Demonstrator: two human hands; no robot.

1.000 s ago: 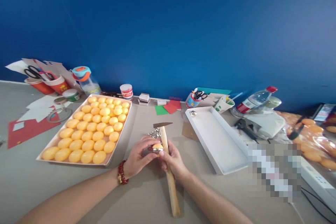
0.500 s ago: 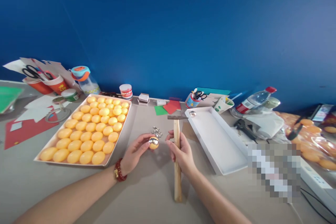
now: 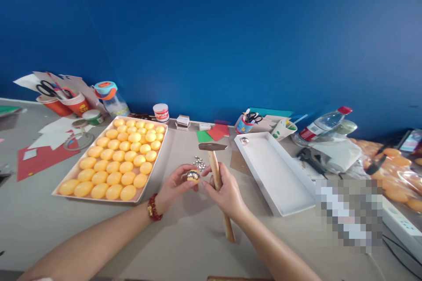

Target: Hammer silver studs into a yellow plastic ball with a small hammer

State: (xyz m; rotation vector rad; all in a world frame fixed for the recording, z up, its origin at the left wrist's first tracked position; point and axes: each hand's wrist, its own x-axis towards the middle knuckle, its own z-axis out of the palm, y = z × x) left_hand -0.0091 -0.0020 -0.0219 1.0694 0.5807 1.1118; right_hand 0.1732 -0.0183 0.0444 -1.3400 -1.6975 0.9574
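Between the fingers of my left hand [image 3: 174, 185] is an orange ball [image 3: 193, 176] with shiny silver pieces on its surface. My right hand [image 3: 227, 189] is wrapped round the wooden handle of a hammer [image 3: 213, 162], its dark metal head tilted up and leftward. The right fingertips are close to the ball; whether they touch it I cannot tell. Just beyond the hands lies a small pile of shiny metal studs [image 3: 199, 163] on the table [image 3: 178, 246]. To the left, a shallow box [image 3: 138, 201] holds rows of plain orange balls [image 3: 113, 166].
A long white tray [image 3: 280, 175] stands right, with one silvery ball [image 3: 244, 141] in its far corner. Paper cups [image 3: 77, 104], a water bottle [image 3: 112, 101], a pen holder [image 3: 244, 125] and a plastic bottle [image 3: 325, 125] line the wall. A power strip [image 3: 400, 217] lies far right.
The hammer has tilted, its head swinging left and its handle end right. My right hand has come closer to the ball, which has turned slightly in my left fingers. The view has shifted a little.
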